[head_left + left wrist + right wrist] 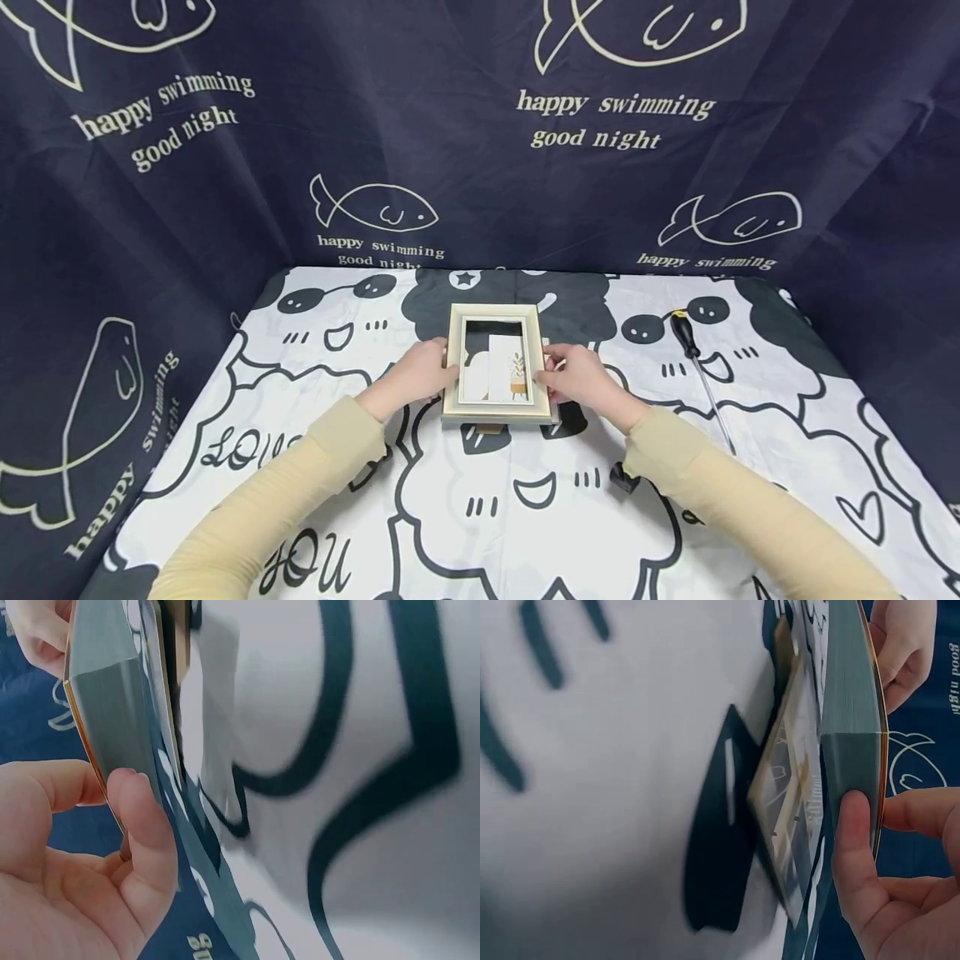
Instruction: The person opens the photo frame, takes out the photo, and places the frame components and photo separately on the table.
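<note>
A cream and silver picture frame is held from both sides over the patterned cloth, a gap showing beneath it in the wrist views. My left hand grips its left side, with thumb and fingers on opposite faces of the edge. On the opposite side my right hand pinches the frame the same way, its thumb on the grey side wall. Through the frame's opening shows a white picture with a potted plant. Below the frame, the right wrist view shows a thin, glossy flat panel close over the cloth.
To the right lies a screwdriver with a black and yellow handle, its shaft pointing toward the right forearm. A small black item shows beside the right cuff. A dark blue curtain with fish prints hangs behind the table's far edge.
</note>
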`<state>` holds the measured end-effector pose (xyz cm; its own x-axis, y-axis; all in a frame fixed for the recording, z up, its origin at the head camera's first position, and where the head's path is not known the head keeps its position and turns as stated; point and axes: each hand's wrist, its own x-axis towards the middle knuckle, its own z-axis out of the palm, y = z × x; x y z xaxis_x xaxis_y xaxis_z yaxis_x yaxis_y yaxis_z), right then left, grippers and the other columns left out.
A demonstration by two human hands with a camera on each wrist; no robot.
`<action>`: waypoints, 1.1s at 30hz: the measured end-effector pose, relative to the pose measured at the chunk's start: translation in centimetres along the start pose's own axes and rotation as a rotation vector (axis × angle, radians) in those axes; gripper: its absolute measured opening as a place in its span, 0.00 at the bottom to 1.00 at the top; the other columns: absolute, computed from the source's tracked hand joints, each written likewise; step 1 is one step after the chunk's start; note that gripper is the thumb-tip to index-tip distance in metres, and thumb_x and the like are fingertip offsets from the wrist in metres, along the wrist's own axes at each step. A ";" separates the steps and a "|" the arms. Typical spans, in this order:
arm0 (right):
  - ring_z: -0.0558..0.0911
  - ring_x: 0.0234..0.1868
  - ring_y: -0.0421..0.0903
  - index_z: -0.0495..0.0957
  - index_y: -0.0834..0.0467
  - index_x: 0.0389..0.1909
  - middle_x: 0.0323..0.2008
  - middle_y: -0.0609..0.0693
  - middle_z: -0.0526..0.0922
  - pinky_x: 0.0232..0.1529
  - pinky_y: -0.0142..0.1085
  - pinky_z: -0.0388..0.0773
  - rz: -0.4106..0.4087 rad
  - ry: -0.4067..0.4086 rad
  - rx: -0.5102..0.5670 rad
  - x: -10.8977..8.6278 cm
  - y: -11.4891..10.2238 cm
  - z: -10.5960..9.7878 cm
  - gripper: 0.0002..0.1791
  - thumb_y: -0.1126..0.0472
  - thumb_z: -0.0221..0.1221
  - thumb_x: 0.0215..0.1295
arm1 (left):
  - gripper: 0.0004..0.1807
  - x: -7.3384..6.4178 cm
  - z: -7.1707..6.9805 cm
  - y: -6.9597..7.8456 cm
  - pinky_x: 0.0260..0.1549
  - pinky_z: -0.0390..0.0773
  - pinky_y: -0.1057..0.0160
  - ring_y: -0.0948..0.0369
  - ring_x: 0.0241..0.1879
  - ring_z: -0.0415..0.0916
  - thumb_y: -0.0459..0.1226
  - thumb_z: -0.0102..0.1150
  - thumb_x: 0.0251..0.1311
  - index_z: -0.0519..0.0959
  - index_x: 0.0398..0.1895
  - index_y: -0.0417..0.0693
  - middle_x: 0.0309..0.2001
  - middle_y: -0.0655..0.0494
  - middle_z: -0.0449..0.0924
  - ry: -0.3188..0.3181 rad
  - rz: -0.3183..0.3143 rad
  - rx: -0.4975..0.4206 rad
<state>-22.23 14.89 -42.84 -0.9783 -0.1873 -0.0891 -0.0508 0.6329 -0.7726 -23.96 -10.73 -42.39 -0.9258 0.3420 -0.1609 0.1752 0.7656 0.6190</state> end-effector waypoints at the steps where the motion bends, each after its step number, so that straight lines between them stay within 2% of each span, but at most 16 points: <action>1: 0.81 0.18 0.41 0.71 0.73 0.55 0.27 0.51 0.76 0.22 0.34 0.80 -0.008 0.008 -0.020 0.3 -0.2 0.1 0.27 0.65 0.61 0.56 | 0.29 0.1 -0.2 -0.3 0.10 0.73 0.67 0.60 0.11 0.75 0.37 0.50 0.63 0.61 0.63 0.28 0.18 0.51 0.78 0.000 -0.002 -0.006; 4: 0.81 0.18 0.39 0.72 0.73 0.54 0.27 0.50 0.78 0.21 0.31 0.77 -0.037 0.025 -0.068 0.9 -0.7 0.5 0.26 0.63 0.62 0.56 | 0.30 0.3 -0.8 -1.1 0.11 0.74 0.66 0.60 0.12 0.76 0.37 0.50 0.63 0.60 0.64 0.29 0.19 0.52 0.78 0.005 0.004 -0.012; 9: 0.79 0.18 0.38 0.72 0.72 0.55 0.26 0.50 0.79 0.22 0.28 0.76 -0.054 0.024 -0.089 1.7 -1.2 1.2 0.27 0.63 0.62 0.56 | 0.27 0.4 -1.4 -2.3 0.11 0.72 0.66 0.62 0.10 0.73 0.38 0.50 0.63 0.64 0.62 0.31 0.17 0.53 0.76 0.002 0.012 -0.013; 12: 0.80 0.18 0.39 0.72 0.71 0.56 0.27 0.50 0.78 0.22 0.29 0.77 -0.033 0.008 -0.070 2.1 -1.8 1.6 0.27 0.63 0.62 0.57 | 0.26 0.4 -1.8 -2.9 0.11 0.71 0.67 0.63 0.10 0.71 0.37 0.50 0.62 0.64 0.61 0.31 0.17 0.54 0.75 0.000 0.017 -0.026; 19: 0.83 0.19 0.43 0.72 0.68 0.57 0.29 0.51 0.76 0.23 0.35 0.80 0.024 -0.013 0.027 3.4 -3.3 2.6 0.26 0.64 0.62 0.57 | 0.30 0.3 -3.2 -4.2 0.14 0.69 0.66 0.62 0.10 0.71 0.38 0.49 0.63 0.60 0.65 0.30 0.19 0.53 0.76 0.021 0.010 0.021; 25: 0.84 0.21 0.47 0.72 0.67 0.57 0.29 0.52 0.76 0.24 0.38 0.81 0.011 -0.015 0.061 4.6 -3.9 3.7 0.25 0.65 0.61 0.58 | 0.30 0.3 -4.1 -5.2 0.13 0.69 0.66 0.63 0.11 0.70 0.38 0.48 0.64 0.59 0.65 0.30 0.19 0.53 0.77 0.026 -0.002 0.042; 33: 0.79 0.20 0.39 0.73 0.68 0.56 0.26 0.50 0.74 0.23 0.34 0.80 0.006 -0.022 0.086 5.8 -3.9 5.4 0.24 0.65 0.61 0.58 | 0.29 0.3 -5.0 -6.4 0.13 0.72 0.66 0.62 0.11 0.72 0.37 0.49 0.63 0.61 0.63 0.28 0.20 0.50 0.77 0.023 -0.015 0.057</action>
<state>-26.60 7.27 -43.78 -0.9737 -0.2009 -0.1074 -0.0264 0.5677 -0.8228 -27.06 -18.26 -42.52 -0.9359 0.3181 -0.1515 0.1795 0.8005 0.5719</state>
